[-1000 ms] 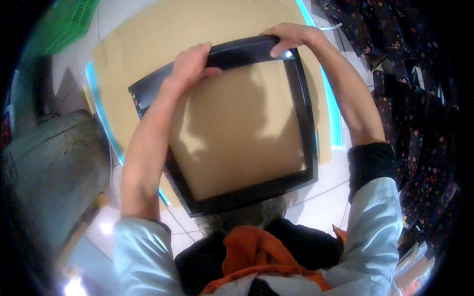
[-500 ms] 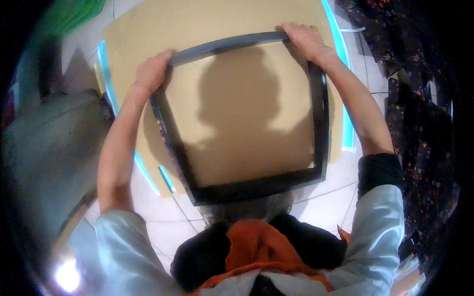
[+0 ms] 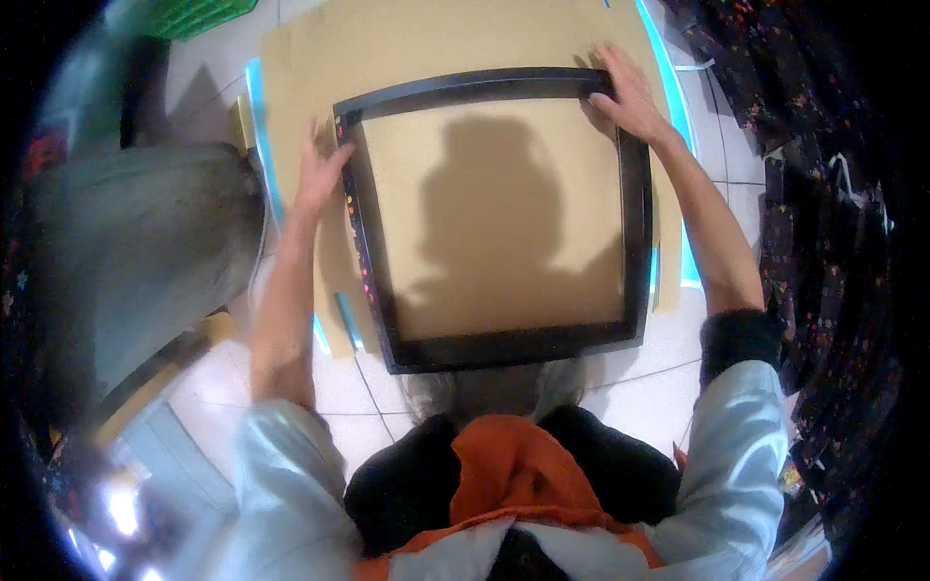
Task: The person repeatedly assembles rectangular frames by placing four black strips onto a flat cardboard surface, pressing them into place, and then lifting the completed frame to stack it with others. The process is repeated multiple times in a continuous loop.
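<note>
A large dark rectangular frame [image 3: 513,351] lies on a tan cardboard sheet [image 3: 455,44], its near edge reaching past the cardboard. Through its opening I see the sheet, with my head's shadow on it. Small coloured specks run down the outer side of its left bar. My left hand [image 3: 322,177] is beside the far left corner, fingers apart, the thumb close to the bar; whether it touches is unclear. My right hand [image 3: 628,100] lies at the far right corner, fingers spread, the thumb by the inner edge.
Bright blue strips [image 3: 262,126] edge the cardboard. White floor tiles [image 3: 649,387] show around it. A grey-green bulky object [image 3: 145,242] stands at the left, and a green plastic crate [image 3: 199,15] at the far left. Dark flowered fabric [image 3: 823,252] hangs along the right.
The frame's far bar, gripped at both corners before, now lies flatter on the cardboard. Both hands have loosened; my left hand has slid down outside the left bar.
</note>
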`<action>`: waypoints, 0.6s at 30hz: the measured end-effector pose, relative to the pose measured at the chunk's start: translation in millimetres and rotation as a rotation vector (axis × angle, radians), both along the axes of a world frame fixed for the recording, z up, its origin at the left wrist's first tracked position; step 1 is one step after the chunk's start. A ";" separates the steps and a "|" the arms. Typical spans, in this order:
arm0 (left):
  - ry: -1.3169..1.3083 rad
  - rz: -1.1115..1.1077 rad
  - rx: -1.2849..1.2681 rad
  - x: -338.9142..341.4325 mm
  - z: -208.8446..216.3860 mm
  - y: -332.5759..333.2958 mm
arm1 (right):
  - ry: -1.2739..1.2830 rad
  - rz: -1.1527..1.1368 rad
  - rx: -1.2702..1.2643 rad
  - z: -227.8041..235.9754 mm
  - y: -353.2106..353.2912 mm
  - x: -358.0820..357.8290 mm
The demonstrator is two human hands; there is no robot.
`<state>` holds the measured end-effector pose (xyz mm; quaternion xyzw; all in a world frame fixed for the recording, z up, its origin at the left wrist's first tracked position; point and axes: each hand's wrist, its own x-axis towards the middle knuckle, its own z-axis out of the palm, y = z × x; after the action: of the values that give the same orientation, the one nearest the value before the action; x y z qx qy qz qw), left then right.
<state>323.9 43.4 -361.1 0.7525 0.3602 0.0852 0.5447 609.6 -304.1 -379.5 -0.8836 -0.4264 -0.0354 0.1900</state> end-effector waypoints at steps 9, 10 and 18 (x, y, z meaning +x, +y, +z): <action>0.318 0.027 -0.341 -253.9 5.8 -166.5 | 1.139 -0.722 0.196 14.2 -226.0 -235.6; 0.367 0.047 -0.300 -262.0 -7.2 -181.0 | 1.092 -0.617 0.093 0.2 -242.4 -243.1; 0.248 0.208 -0.302 -258.1 50.9 -207.1 | 1.287 -0.392 0.300 35.5 -218.2 -259.5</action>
<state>65.7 -163.7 -310.2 0.6260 0.5088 -0.0072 0.5909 350.1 -522.3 -344.0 -0.7540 -0.0515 0.4038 0.5155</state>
